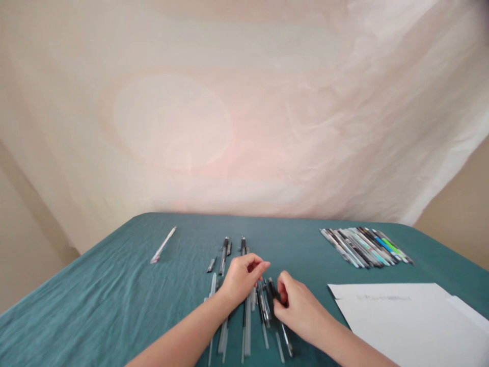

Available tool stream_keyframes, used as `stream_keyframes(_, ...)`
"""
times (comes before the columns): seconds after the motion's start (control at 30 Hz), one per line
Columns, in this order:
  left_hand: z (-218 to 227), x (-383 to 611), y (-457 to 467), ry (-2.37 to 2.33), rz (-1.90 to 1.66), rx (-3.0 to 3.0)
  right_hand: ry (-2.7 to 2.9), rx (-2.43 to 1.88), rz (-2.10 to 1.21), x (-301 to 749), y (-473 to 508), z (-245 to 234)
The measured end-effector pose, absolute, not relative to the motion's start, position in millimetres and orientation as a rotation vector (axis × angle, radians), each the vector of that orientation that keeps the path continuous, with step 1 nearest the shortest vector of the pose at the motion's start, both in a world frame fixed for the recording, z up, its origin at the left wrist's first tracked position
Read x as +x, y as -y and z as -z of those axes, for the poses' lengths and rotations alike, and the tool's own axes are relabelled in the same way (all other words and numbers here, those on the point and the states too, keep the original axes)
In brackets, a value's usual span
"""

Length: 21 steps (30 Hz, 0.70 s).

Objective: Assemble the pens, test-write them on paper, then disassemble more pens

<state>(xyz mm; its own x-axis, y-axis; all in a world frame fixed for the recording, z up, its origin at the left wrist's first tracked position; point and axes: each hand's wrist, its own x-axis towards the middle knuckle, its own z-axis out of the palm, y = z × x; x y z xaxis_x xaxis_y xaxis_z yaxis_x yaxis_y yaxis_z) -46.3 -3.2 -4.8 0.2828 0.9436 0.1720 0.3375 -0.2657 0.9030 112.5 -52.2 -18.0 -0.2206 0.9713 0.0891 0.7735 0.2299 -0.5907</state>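
Beyond the paper [393,326], a row of pens [367,248] lies side by side on the counter [114,306], seemingly the finished portion. Left of the paper, loose pens and pen parts [264,304] seem unfinished; a white pen [164,243] lies farther left. The left hand [242,278] and right hand [301,306], above the loose ones, have narrow, curled fingers; whether they grip anything, I cannot tell.

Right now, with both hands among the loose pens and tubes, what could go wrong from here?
The left forearm reaches across the pale tubes, so it might sweep some aside. The right hand is very close to the dark pen, and a careless move could set it rolling. The right forearm lies beside the white paper and may drag its edge.
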Motion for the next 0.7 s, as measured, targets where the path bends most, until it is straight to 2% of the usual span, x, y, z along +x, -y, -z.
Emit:
stream_keyframes(0.27,7,-44,6,-1.180,-0.955,1.847,2.071,-1.695,-0.511,123,55,19)
stream_keyframes(0.5,4,-43,8,-1.191,-0.957,1.877,2.090,-1.470,-0.629,134,53,12)
stream_keyframes(0.7,6,-44,8,-1.149,-0.956,1.838,2.153,-1.509,-0.605,127,62,6)
